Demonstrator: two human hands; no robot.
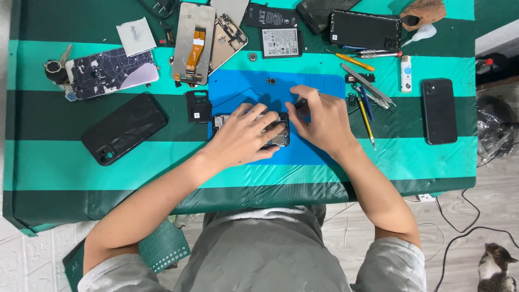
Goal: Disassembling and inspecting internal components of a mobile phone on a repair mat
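An opened phone frame [277, 136] lies on a blue work mat [308, 157] in the middle of the table. My left hand [243, 135] rests flat on it, covering most of it. My right hand [321, 119] sits just right of the phone with its fingers pinched on a small dark tool [300, 103] whose tip points at the phone's upper right corner. A tiny dark part [271, 81] lies alone near the mat's far edge.
The table has a green striped cover [54, 162]. Black phones [124, 128] [438, 111] lie left and right; a patterned phone back [111, 71], screen with flex cable [193, 43], batteries [281, 42], screwdrivers and tweezers [367, 84] lie beyond. A cat [497, 267] sits on the floor.
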